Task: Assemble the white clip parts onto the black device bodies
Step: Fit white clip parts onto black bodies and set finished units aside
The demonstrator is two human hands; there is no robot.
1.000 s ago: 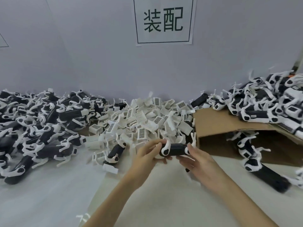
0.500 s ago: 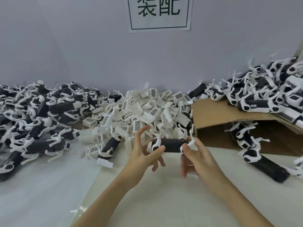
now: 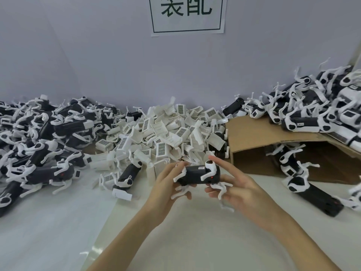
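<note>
We are looking down at two bare hands holding one black device body (image 3: 197, 174) in the air just in front of the heap of loose white clip parts (image 3: 166, 132), which is our landmark here. The left hand (image 3: 170, 179) is grasping the body's left end, fingers curled under it and thumb over the top. The right hand (image 3: 232, 187) is supporting the right end, with its index finger stretched out over the top corner and its lower fingers curled beneath among the white arms. We judge that grip a light hold and not a clench.

The body is lying level, its long side facing us. White arms are sticking out of it at both ends and below, so we judge the arms are already fitted and the hands are turning or checking the piece. The next move probably calls for taking a slotted white clip from the heap and pressing it squarely onto the body, or else setting this unit aside.

Left of the heap, a large pile of black bodies with white arms (image 3: 39, 137) is spreading across the white table (image 3: 58, 222). Right of the heap, a brown cardboard box (image 3: 257, 137) is lying on its side with more units on top of it and inside it. Above the heap, a paper sign (image 3: 187, 14) is hanging on the wall. One stray unit (image 3: 128, 174) is lying at the heap's near-left edge. The protruding white arms could be snagging on fingers or on neighbouring parts.
</note>
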